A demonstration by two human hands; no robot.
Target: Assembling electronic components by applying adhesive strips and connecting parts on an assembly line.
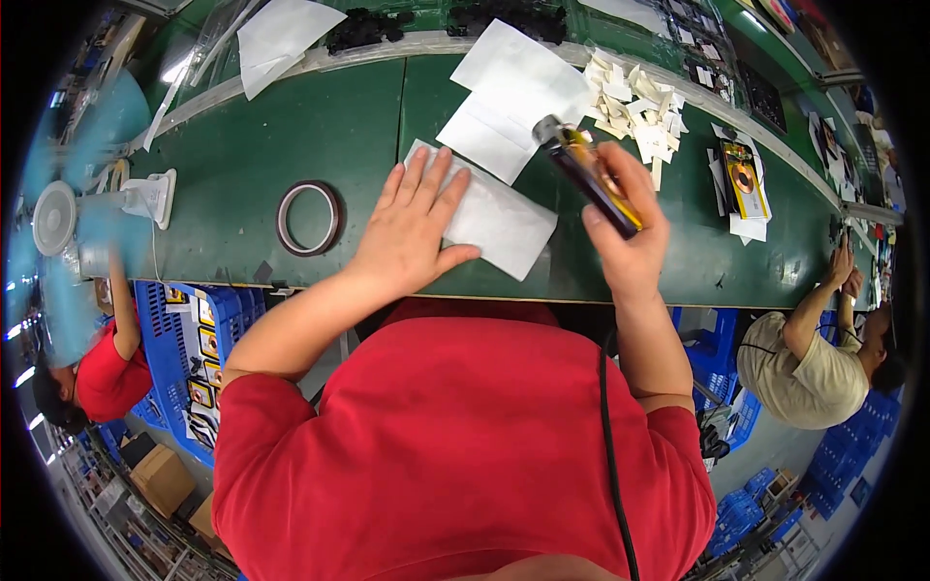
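Note:
My left hand (414, 223) lies flat, fingers spread, pressing on a folded white paper sheet (509, 221) near the front edge of the green table. To the right, my right hand (632, 213) is wrapped round an oblong black-and-yellow thing (599, 186) with a rounded grey end. It is held tilted above the table, apart from the paper, and motion blur hides its exact kind. More white paper sheets (523, 73) lie just beyond the folded one. A roll of dark brown tape (335, 218) rests to the left of my left hand.
Small cream paper scraps (630, 107) are heaped at the back right. Farther right, a black-and-yellow printed package (744, 179) lies on white papers. A white fan (58, 218) stands at far left. Blue crates (170, 339) sit below the table edge. Co-workers are on both sides.

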